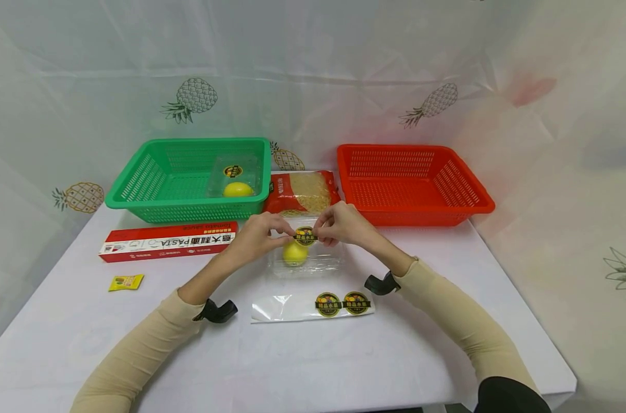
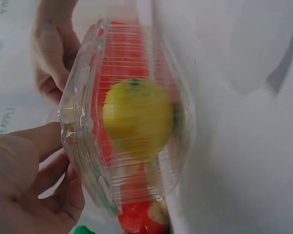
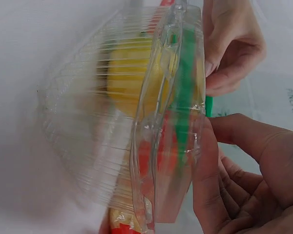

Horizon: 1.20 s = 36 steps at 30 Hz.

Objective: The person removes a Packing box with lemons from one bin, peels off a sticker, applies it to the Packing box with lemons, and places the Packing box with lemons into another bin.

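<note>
Both hands' grip pinched the round sticker [image 1: 305, 236] on the clear clamshell box [image 1: 306, 257] | left hand [image 1: 258, 233] at its left edge, right hand [image 1: 342, 225] at its right | box, holding a lemon [image 1: 294, 253], sat on the surface [image 1: 395, 344] just before the noodle packet [image 1: 301, 192] | sticker sheet [image 1: 313, 306] nearer the person.

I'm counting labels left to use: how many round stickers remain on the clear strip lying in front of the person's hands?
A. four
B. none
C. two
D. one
C: the clear strip carries two round stickers side by side, while a third sticker sits on the clear box between the left hand and the right hand.
</note>
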{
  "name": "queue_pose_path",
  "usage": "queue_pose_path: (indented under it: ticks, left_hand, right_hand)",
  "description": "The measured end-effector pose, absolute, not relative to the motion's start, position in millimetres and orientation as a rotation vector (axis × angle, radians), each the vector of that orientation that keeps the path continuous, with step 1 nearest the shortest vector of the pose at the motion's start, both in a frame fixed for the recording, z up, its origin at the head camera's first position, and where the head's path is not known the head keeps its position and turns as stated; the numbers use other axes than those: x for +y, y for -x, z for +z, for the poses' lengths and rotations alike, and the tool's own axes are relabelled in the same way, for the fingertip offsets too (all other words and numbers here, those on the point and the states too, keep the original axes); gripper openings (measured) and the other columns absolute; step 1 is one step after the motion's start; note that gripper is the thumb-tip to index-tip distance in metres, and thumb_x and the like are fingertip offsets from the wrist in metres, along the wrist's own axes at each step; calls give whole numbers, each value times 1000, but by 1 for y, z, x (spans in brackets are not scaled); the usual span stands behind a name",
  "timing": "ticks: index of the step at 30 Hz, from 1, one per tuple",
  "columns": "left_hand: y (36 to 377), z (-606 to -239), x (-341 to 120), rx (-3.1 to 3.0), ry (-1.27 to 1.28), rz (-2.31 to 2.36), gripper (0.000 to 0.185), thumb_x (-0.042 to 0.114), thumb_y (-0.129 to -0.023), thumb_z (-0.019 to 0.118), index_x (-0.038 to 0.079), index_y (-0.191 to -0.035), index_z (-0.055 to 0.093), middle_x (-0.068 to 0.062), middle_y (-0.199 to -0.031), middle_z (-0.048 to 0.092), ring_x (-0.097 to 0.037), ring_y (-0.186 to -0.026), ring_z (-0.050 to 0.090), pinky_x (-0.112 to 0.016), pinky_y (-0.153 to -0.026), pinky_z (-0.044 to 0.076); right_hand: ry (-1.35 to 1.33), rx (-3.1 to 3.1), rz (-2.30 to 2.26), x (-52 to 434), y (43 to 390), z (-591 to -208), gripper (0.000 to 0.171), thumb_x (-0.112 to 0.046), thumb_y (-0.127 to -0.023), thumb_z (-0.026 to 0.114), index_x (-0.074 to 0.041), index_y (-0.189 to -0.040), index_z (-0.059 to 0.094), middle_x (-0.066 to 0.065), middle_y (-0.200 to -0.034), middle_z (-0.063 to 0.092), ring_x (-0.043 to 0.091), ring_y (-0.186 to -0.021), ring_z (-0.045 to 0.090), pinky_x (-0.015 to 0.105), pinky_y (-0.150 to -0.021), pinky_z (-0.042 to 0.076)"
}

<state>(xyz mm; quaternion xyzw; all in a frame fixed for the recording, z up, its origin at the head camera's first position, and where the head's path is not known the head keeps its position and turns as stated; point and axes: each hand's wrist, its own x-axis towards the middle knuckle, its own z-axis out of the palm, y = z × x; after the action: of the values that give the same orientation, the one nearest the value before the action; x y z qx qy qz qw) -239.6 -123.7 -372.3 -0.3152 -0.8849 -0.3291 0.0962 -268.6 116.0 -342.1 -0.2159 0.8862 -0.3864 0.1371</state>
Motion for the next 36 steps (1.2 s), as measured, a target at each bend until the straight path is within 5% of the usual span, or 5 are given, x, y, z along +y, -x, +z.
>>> queue_pose_path:
  ticks: [5, 14, 28, 36]
  left_hand:
    - [237, -372, -125, -2640, 966, -842, 13, 16, -85, 77, 13, -97, 80, 0, -97, 73, -20, -97, 60, -36, -82, 48]
    - [236, -374, -127, -2703, 964, -791, 12, 19, -82, 80, 14, -93, 81, 0, -99, 69, -19, -99, 55, -33, -82, 46]
    - [239, -375, -131, -2710, 1060, -870, 9, 23, -83, 80, 19, -91, 80, 0, -103, 69, -19, -104, 54, -38, -88, 47]
    - [239, -372, -133, -2692, 1057, -817, 31, 28, -86, 77, 17, -115, 75, -3, -111, 66, -20, -107, 52, -38, -87, 48]
  right_hand:
    - [637, 2633, -1027, 119, 266, -341, 14, -19, -85, 76, -6, -86, 69, 8, -66, 71, 31, -63, 72, 28, -54, 58]
    - [623, 2731, -860, 122, 266, -343, 23, -28, -82, 80, -12, -77, 64, 3, -59, 66, 13, -46, 60, 24, -47, 51]
    - [643, 2765, -831, 135, 264, -351, 27, -33, -81, 81, -13, -74, 64, 0, -57, 61, 15, -49, 59, 25, -47, 47]
    - [672, 2739, -911, 146, 260, -349, 28, -33, -83, 79, -12, -73, 63, 1, -56, 60, 16, -48, 58, 26, -46, 47]
